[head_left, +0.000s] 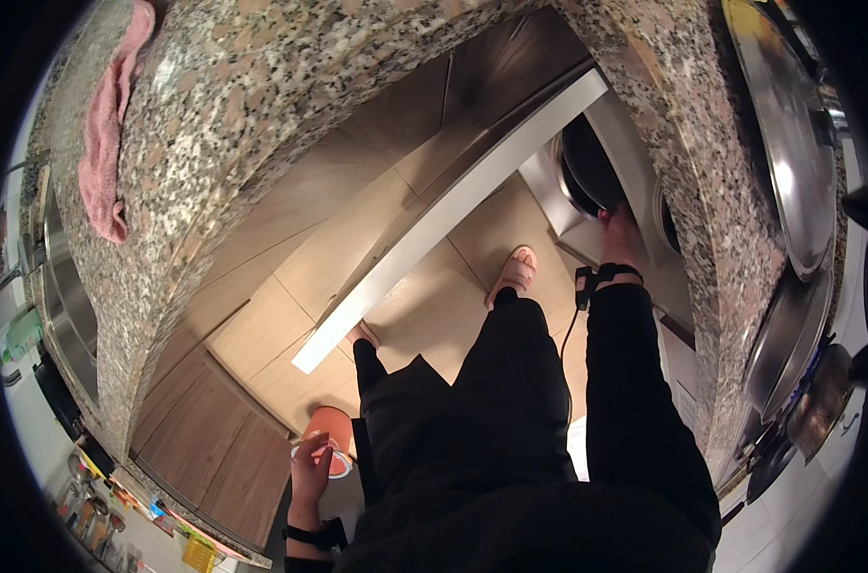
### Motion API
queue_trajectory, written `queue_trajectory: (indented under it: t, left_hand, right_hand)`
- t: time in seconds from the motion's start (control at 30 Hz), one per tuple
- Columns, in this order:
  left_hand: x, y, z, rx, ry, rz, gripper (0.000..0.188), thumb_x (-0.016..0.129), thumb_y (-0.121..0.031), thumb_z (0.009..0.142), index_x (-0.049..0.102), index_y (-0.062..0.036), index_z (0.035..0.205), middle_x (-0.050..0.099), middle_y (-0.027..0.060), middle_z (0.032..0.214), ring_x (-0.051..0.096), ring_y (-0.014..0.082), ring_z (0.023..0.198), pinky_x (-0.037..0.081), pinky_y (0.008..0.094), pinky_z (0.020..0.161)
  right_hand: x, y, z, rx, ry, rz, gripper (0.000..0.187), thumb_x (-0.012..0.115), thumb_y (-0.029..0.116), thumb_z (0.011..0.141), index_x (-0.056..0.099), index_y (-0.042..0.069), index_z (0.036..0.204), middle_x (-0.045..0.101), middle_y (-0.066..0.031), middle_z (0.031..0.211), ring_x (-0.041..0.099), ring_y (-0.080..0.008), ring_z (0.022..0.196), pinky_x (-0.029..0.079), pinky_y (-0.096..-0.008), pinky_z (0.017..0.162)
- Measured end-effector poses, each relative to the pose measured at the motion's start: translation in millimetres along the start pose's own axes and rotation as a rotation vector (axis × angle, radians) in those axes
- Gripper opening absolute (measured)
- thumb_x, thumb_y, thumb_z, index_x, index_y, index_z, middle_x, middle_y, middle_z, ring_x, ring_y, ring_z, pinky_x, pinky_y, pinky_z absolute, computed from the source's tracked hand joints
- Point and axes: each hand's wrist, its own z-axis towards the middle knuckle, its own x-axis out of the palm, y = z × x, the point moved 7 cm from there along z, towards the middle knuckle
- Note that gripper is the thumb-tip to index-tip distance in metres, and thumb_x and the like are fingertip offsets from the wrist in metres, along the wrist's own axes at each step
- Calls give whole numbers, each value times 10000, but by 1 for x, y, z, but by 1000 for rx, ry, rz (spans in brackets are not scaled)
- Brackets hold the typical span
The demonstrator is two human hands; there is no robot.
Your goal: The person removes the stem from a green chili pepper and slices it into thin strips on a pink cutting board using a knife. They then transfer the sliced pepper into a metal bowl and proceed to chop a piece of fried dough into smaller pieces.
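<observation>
My right hand (622,241) reaches into an open cupboard under the counter on the right. Its fingers curl at the near rim of a dark round pan (588,162), and part of them is hidden there. Low on the left, my left hand (309,470) is closed at the rim of an orange tub (328,423), with the thumb over its round pinkish top. The far fingers are partly out of sight. A dark strap sits on each wrist, and a cable hangs from the right one.
The open cupboard door (453,224) crosses the space in front of my legs. Speckled granite counter (253,105) runs round the far, left and right sides. A pink cloth (106,143) lies at left; a large metal lid (787,143) and pans (787,349) stand at right.
</observation>
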Motion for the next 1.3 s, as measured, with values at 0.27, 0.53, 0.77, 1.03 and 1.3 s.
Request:
queue_trajectory:
  t: [0.27, 0.53, 0.77, 1.03, 1.3]
  left_hand:
    - [-37, -105, 6, 289, -79, -58, 398, 631, -50, 942, 583, 9, 1333, 681, 159, 1155, 673, 249, 1064, 559, 335, 848]
    - [-77, -198, 50, 795, -117, 209, 739, 646, 29, 846, 378, -82, 1526, 600, 189, 1308, 638, 309, 1127, 539, 394, 907]
    - [-47, -296, 74, 1032, 81, 580, 773, 564, -23, 802, 298, -22, 1528, 534, 254, 1336, 554, 424, 1178, 489, 461, 977]
    - [-5, -298, 70, 951, 43, 433, 672, 559, -34, 793, 408, -37, 1448, 576, 275, 1252, 569, 429, 1174, 482, 466, 996]
    - [122, -246, -7, 1044, 397, 221, 958, 649, -66, 792, 130, -70, 1598, 408, 255, 1514, 439, 390, 1373, 356, 409, 1158]
  right_hand:
    - [-6, -5, -91, -13, -128, 23, 91, 577, 109, 955, 554, 52, 1022, 608, -100, 733, 542, -181, 480, 520, -323, 466]
    - [-84, -9, -288, 208, -38, -60, 107, 586, 81, 884, 497, 72, 825, 468, -53, 643, 459, -187, 460, 502, -385, 467]
    - [-202, 21, -494, 363, 114, -12, 84, 594, 93, 866, 522, 111, 827, 436, 11, 605, 385, -143, 426, 488, -336, 477]
    - [-243, 128, -566, 184, 132, -22, 218, 603, 73, 846, 540, 79, 1055, 560, -7, 712, 426, -110, 379, 355, -216, 331]
    - [-167, 189, -565, 158, 466, 80, 436, 545, 47, 841, 537, 62, 1276, 662, -75, 1033, 512, -103, 438, 385, -189, 325]
